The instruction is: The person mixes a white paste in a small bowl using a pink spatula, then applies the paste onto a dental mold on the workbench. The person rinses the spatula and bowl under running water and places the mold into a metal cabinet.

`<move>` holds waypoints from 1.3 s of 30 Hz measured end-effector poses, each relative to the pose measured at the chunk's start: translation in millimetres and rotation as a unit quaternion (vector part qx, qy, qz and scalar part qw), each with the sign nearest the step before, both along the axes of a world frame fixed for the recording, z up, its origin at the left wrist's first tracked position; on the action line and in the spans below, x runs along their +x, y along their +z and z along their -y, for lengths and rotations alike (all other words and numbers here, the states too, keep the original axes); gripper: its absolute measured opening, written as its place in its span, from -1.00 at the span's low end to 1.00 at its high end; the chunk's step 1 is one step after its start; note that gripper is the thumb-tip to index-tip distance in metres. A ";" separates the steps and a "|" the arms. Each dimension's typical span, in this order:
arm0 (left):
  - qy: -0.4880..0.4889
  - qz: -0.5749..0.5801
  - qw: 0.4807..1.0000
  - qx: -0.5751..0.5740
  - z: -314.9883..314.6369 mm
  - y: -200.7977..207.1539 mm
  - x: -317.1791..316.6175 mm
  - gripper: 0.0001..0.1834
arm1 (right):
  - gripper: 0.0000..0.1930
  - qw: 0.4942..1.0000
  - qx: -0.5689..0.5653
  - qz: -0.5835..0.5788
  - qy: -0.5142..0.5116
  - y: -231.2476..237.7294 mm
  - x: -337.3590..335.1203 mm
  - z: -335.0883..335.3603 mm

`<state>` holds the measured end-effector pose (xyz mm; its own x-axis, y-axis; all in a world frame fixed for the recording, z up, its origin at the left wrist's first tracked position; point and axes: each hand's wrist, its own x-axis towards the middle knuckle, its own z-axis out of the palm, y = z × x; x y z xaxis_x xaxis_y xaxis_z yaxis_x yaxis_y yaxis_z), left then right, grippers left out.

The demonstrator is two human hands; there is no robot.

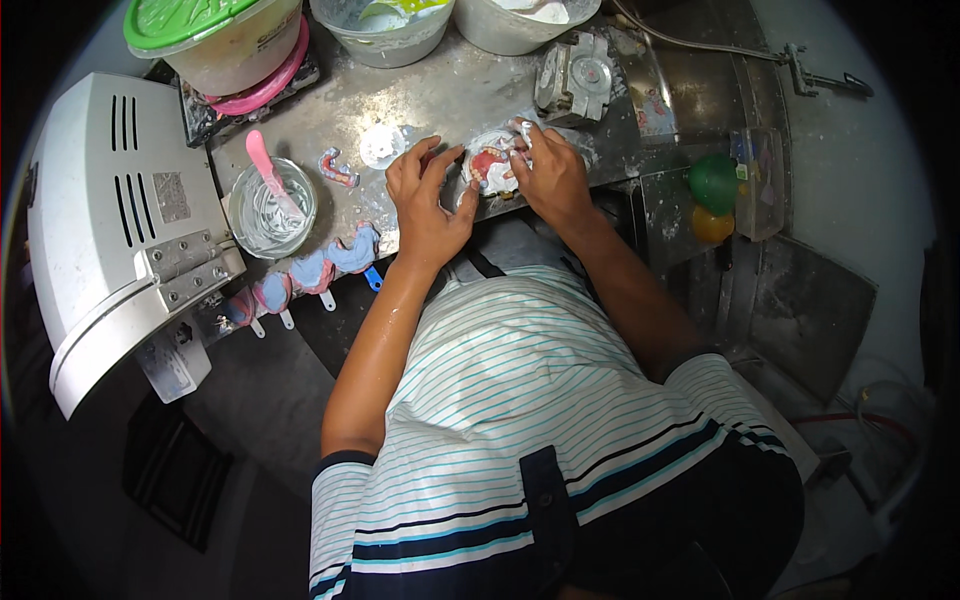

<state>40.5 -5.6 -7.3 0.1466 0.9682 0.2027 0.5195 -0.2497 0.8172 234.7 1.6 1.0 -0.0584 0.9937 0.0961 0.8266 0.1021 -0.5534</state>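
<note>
Near the bench's front edge lies a round denture mould [487,165], white plaster around a pink denture base with a row of teeth. My left hand [430,198] is at its left side, fingers curved and apart, index finger and thumb at the rim. At the right side my right hand [553,178] bends over the mould, thumb and fingers at its edge, fingertips smeared with white plaster. Part of the mould's right side is hidden under these fingers. Something dark red shows between my left fingers, too small to make out.
Left of my hands are a white plaster patch [382,146], a small dental impression [338,168], a mixing bowl [250,232] with a pink spatula [268,170], and several blue impressions [352,250] along the edge. A metal flask [575,80] and tubs [385,45] stand behind; a white machine [130,190] is far left.
</note>
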 end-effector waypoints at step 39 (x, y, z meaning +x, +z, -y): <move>-0.087 -0.115 0.989 -0.018 -18.6 -4.6 25.0 -0.45 | -0.59 1.000 0.011 0.013 0.005 -6.7 -1.3 9.5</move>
<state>65.5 13.0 -11.9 0.3492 0.9305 0.1109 0.6452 -0.3245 0.6916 233.4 -7.9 -5.7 -0.0718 0.9907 0.1153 0.8397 0.1224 -0.5291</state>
